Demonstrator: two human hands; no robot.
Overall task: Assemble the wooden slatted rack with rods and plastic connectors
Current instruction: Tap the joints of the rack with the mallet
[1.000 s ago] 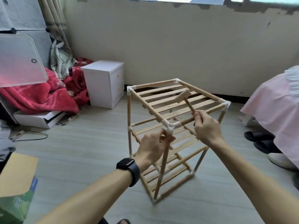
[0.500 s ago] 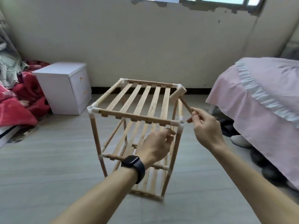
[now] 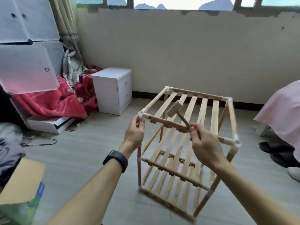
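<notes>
The wooden slatted rack [image 3: 203, 111] stands upright on the floor, three slatted tiers joined by rods and white plastic connectors. My left hand [image 3: 134, 133] pinches the near left top corner connector [image 3: 140, 114]. My right hand [image 3: 204, 143] grips the handle of a small wooden mallet [image 3: 176, 109], whose head hovers just over the top slats near the front rail. The other near top connector [image 3: 237, 142] sits to the right of my right hand.
A white bedside cabinet [image 3: 113, 90] stands by the wall to the left of the rack. Red blankets [image 3: 48, 103] and plastic storage panels [image 3: 26, 70] crowd the left. A pink-covered bed [image 3: 282, 114] and slippers [image 3: 279, 151] lie to the right. A cardboard box [image 3: 19, 181] sits at bottom left.
The view swung back left. My left hand moved from the near upright rod to the top left corner connector. The mallet head now sits over the slats instead of the far right corner.
</notes>
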